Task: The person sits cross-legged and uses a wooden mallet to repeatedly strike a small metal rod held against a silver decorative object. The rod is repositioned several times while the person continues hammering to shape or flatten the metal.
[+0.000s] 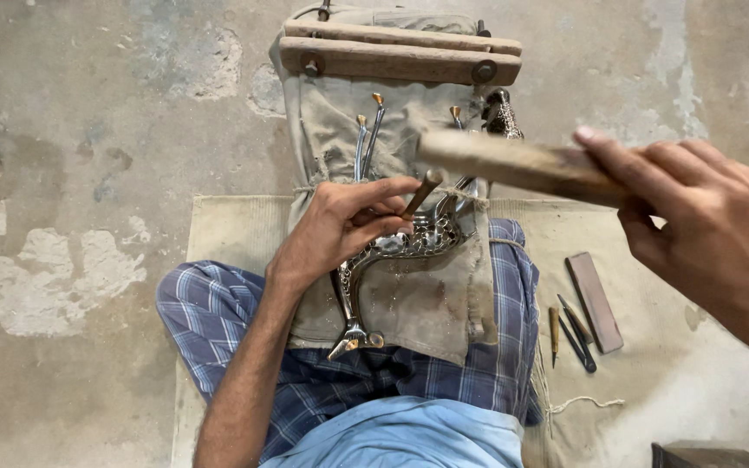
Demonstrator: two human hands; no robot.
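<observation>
No package, label or sign shows anywhere. The person sits on a beige mat spread over the stained concrete floor, with a canvas-wrapped wooden work block running from the lap to the far side.

The left hand has its fingers closed around a small chisel, held tilted with its tip down on a pierced silver metal ornament that lies on the canvas cloth over the lap. The ornament's curved stem runs near and left to a pointed end at the cloth's near edge; thin metal prongs rise toward the far side. The right hand is clamped on a wooden mallet, raised in the air to the right of the chisel; the mallet is blurred and its head end is hard to make out.

On the mat to the right lie a flat brown sharpening stone and a few small hand tools just beside it. The right forearm is cut off at the right edge, and a dark block is cut off at the near right corner. Open floor lies to the left and far left of the mat.
</observation>
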